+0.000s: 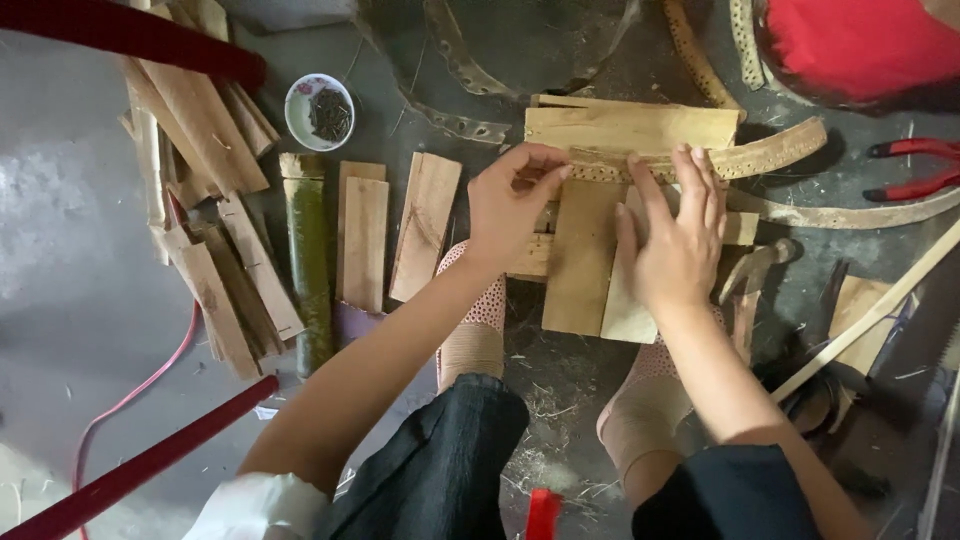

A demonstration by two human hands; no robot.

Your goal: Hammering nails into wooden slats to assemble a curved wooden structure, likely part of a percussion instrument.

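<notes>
At far left a heap of rough tan wooden slats [205, 200] lies on the grey floor, with a small white bowl of dark nails [319, 110] just beside it. The left hand [512, 205] pinches the end of a curved, perforated tan strip [745, 155] lying across flat pale wooden boards [585, 255]. The right hand [680, 235] presses open fingers flat on strip and boards; red-handled pliers [915, 170] lie far right.

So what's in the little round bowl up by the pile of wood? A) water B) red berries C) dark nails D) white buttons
C: the small white bowl holds a heap of dark, thin nails, and it sits beside the stack of wood pieces.
</notes>
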